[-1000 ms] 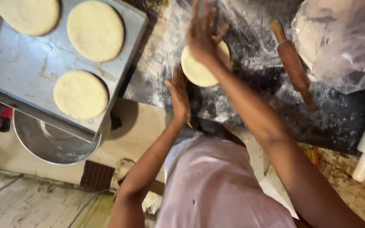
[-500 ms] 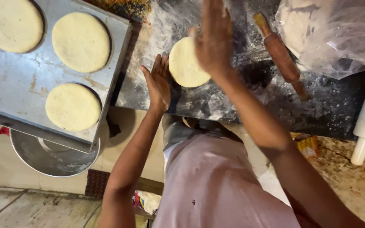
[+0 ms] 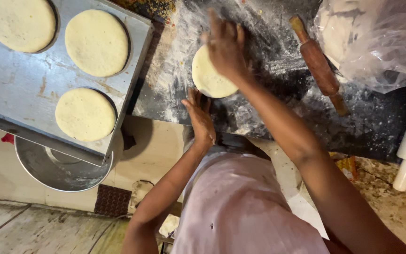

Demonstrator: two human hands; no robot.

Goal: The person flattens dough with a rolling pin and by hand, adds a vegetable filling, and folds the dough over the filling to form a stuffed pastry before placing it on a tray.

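Since the earlier frames, both hands are sitting lower over the floured counter (image 3: 269, 113); the right hand (image 3: 225, 47) is now pressing flat on the far side of the dough disc (image 3: 210, 77), fingers spread and open rather than clamped; the left hand (image 3: 199, 117) is resting open at the disc's near edge, fingertips just touching it, so the two hands are apart with the disc between them. That disc is lying near the counter's left front corner, in the dusted patch; it is looking smaller and thicker than the three finished rounds (image 3: 96, 41) sitting on the metal tray (image 3: 19, 89) off the counter's left edge, so I judge the flattening as partly done, with widening left to do and open room on the tray's near left part. A wooden rolling pin (image 3: 319, 63) is lying untouched toward the counter's far right; a clear plastic bag (image 3: 377, 37) is bulging at the far right corner; a steel bowl (image 3: 62, 169) is sitting beneath the tray's near edge.
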